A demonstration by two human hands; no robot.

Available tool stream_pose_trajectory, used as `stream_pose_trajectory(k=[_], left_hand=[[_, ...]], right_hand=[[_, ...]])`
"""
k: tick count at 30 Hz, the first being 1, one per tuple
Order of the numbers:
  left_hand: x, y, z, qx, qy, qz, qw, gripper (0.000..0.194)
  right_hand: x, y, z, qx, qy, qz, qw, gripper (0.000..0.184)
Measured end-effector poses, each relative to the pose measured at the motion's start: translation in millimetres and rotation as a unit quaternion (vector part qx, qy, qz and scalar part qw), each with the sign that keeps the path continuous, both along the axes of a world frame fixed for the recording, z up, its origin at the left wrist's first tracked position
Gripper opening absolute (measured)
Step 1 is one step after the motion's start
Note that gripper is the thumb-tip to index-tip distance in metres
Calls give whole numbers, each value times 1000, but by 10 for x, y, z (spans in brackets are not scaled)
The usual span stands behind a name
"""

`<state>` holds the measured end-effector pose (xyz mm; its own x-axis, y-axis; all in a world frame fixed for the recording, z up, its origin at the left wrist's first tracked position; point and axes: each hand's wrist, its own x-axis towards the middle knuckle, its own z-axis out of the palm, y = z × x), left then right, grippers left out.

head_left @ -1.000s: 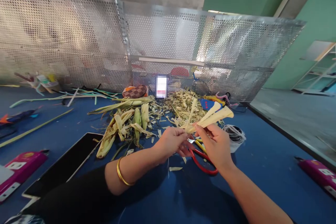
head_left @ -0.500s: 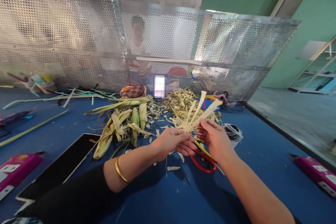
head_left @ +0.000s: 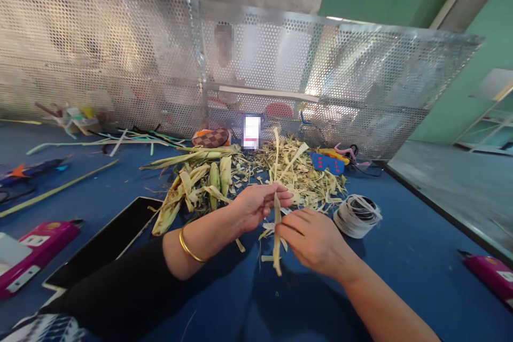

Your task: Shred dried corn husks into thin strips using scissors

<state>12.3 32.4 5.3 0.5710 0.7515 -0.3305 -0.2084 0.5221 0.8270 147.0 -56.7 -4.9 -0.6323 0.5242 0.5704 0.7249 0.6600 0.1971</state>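
Note:
Pale corn husk strips (head_left: 292,164) fan upward out of my left hand (head_left: 256,206), whose thumb and fingers pinch them at the base. One husk strip (head_left: 277,246) hangs down below the pinch, pointing toward me. Beside that hanging strip, my right hand (head_left: 315,240) has its fingers curled in, closed on the strip; its back faces me and hides the fingertips. A heap of shredded husk (head_left: 316,184) lies just beyond both hands. Left of it are whole corn husks (head_left: 200,184), some greenish, in a loose bundle.
A white spool of cord (head_left: 356,216) stands right of my right hand. A black tray (head_left: 104,240) and magenta power strips (head_left: 38,254) lie at the left. At the back are a lit phone (head_left: 251,131), a checkered pouch (head_left: 212,138) and a perforated metal screen (head_left: 256,53), with a person behind it.
My right hand has moved down and toward me from the upper strips, and one strip now hangs below. The red and yellow handles beneath my hands are no longer visible. The view has shifted slightly.

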Motion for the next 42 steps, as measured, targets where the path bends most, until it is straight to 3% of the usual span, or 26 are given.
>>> stream_pose_trajectory(k=[2, 4, 7, 10, 14, 16, 19, 21, 25, 27, 31, 38, 40, 42], left_hand=[[4, -4, 1, -1, 0, 11, 1000, 20], [13, -28, -17, 47, 6, 15, 999, 20], [24, -93, -39, 148, 33, -26, 988, 21], [26, -150, -23, 199, 68, -76, 975, 23], [17, -146, 7, 186, 68, -54, 979, 23], [12, -122, 1, 157, 45, -27, 986, 20], [13, -94, -33, 103, -17, -29, 994, 18], [19, -89, -59, 90, -42, -43, 994, 18], [39, -124, -77, 147, 10, -68, 987, 21], [47, -158, -69, 172, 50, -94, 979, 21], [52, -201, -49, 182, 75, -133, 971, 22], [71, -155, -96, 132, 45, -105, 985, 24], [81, -156, -117, 123, 68, -86, 986, 21], [86, -166, -123, 119, 89, -76, 986, 19]], right_hand=[[-18, 15, -3, -35, -3, 2, 999, 23], [4, 30, -1, -40, 88, -8, 995, 21], [90, 52, 3, -1, 250, -100, 963, 23], [172, 82, -1, -5, 269, -191, 944, 21], [204, 118, -2, -76, 221, -214, 948, 24], [208, 136, -4, -129, 248, -223, 934, 25], [236, 167, -10, -271, 328, -222, 877, 29], [259, 174, -5, -321, 380, -220, 839, 29], [241, 138, 40, -181, 446, -260, 837, 24], [195, 115, 60, -174, 476, -237, 828, 22], [115, 110, 65, -260, 535, -173, 785, 24], [84, 177, -13, -289, 678, -139, 661, 33], [68, 194, -42, -291, 683, -140, 655, 31], [55, 200, -58, -280, 664, -137, 680, 26]])
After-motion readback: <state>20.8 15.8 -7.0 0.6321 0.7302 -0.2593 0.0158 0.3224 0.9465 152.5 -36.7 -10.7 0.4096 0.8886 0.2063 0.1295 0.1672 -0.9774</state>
